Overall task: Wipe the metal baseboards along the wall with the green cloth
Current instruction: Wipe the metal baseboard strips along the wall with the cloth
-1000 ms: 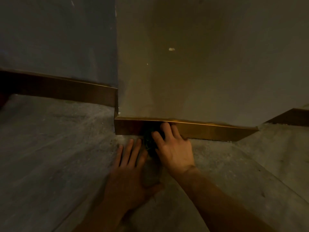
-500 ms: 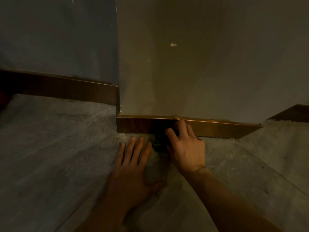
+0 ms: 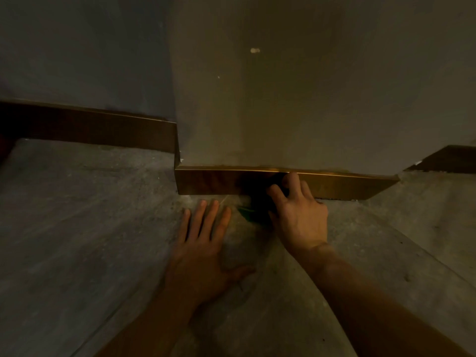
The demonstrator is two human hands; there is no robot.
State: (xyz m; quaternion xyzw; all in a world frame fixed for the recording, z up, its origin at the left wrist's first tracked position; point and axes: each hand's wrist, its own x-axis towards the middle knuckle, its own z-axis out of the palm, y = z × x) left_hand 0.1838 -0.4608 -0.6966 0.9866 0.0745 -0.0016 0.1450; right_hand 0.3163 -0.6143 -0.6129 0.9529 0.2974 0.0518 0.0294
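Observation:
A brass-coloured metal baseboard runs along the foot of a projecting wall section in the middle of the view. My right hand presses a dark green cloth against the face of this baseboard, about halfway along it; most of the cloth is hidden under my fingers and in shadow. My left hand lies flat on the floor just left of the cloth, fingers spread, holding nothing. A second baseboard runs along the recessed wall at the left.
The floor is dusty grey concrete with pale debris near the baseboard's foot. The wall above is plain with a small chipped spot. Another dark baseboard piece shows at the far right, past the column's corner.
My right hand has slid the cloth to the right along the front baseboard. My left hand stays flat on the floor in about the same spot.

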